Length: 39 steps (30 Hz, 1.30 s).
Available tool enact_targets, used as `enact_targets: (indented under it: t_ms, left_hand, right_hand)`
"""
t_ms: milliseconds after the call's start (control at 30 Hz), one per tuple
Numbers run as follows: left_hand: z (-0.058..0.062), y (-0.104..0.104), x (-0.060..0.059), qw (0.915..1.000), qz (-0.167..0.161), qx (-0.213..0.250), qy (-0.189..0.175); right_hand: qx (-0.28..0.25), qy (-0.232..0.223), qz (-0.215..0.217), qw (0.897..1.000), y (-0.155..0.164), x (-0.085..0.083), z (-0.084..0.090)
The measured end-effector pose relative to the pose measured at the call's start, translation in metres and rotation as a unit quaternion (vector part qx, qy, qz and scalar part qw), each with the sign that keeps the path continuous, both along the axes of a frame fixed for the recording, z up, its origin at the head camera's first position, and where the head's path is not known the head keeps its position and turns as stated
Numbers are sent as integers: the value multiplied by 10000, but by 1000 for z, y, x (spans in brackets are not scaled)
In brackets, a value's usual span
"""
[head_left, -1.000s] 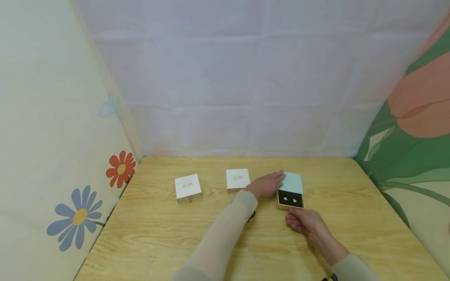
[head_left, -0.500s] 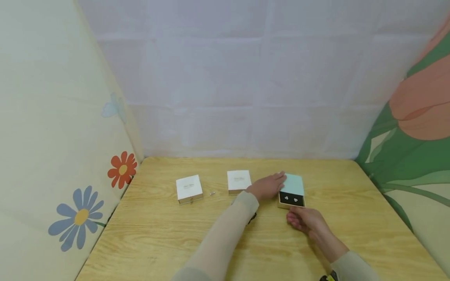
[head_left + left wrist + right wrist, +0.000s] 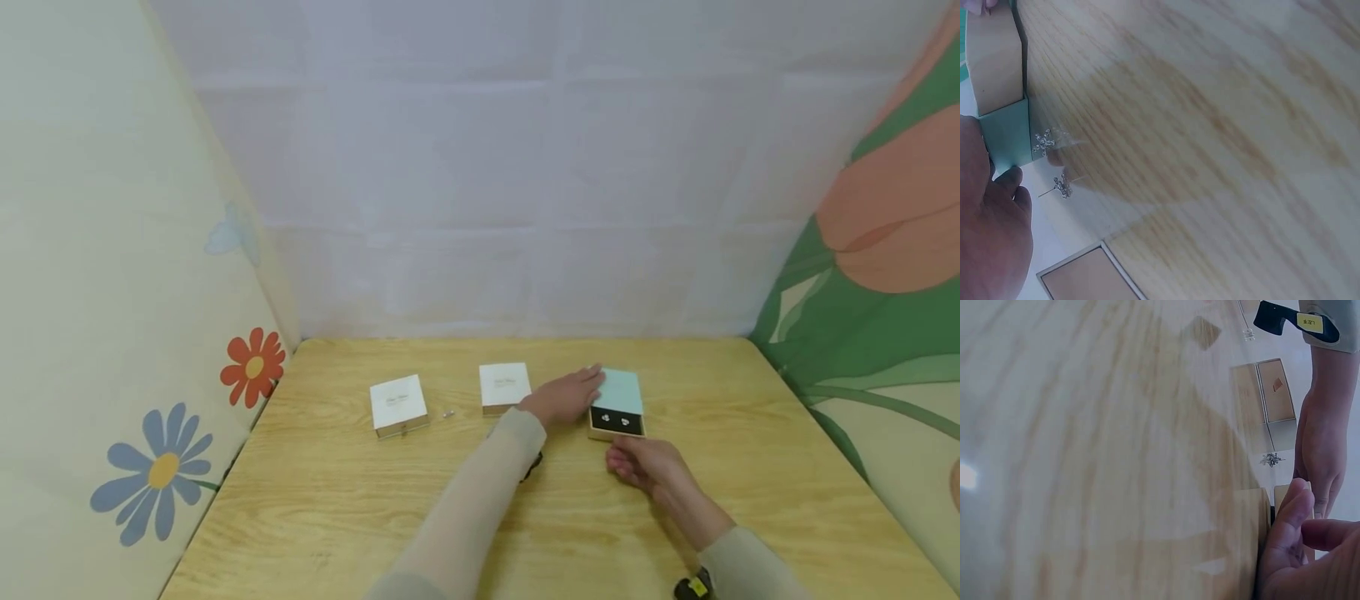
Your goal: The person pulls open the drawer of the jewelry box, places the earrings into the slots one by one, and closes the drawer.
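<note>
A small jewelry box (image 3: pixel 616 408) stands at the right, its pale teal sleeve (image 3: pixel 619 390) partly covering a drawer. Two sparkling earrings sit on the drawer's black insert (image 3: pixel 616 421). My left hand (image 3: pixel 564 399) holds the sleeve from its left side; the left wrist view shows fingers round the teal end (image 3: pixel 1009 134). At the drawer's front, my right hand (image 3: pixel 651 467) has curled fingers, with thumb and forefinger on the drawer edge (image 3: pixel 1282 495). Just beside the sleeve, snowflake-like earrings (image 3: pixel 1044 142) lie on the table in the left wrist view.
Two white lidded-looking boxes stand to the left, one at the far left (image 3: pixel 399 406) and another (image 3: pixel 505 388) near my left forearm. Between them lies a small shiny earring-like piece (image 3: pixel 448 413). Cloth walls border the wooden table (image 3: pixel 360 517).
The drawer has slid a little further into the teal sleeve, pushed by my right hand. My left hand stays on the sleeve. The head view has shifted slightly.
</note>
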State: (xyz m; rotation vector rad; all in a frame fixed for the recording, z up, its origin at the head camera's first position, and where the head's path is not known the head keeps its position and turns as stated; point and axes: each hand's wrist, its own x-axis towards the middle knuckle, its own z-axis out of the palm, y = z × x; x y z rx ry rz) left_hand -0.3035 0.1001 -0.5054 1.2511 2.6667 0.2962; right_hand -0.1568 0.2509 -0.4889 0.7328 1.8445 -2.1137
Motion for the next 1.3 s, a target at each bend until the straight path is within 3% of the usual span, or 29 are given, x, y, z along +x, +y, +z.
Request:
enact_targets:
  t_ms: [333, 667, 1300]
  left_hand:
    - [2, -1, 1, 9999, -71, -9, 126]
    - [11, -3, 8, 10000, -45, 17, 34]
    - [3, -2, 3, 10000, -3, 92, -15]
  right_hand:
    - [-109, 24, -38, 9999, 0, -3, 1]
    - [-118, 9, -40, 9999, -1, -6, 2]
    - [84, -115, -31, 9999, 3, -12, 2]
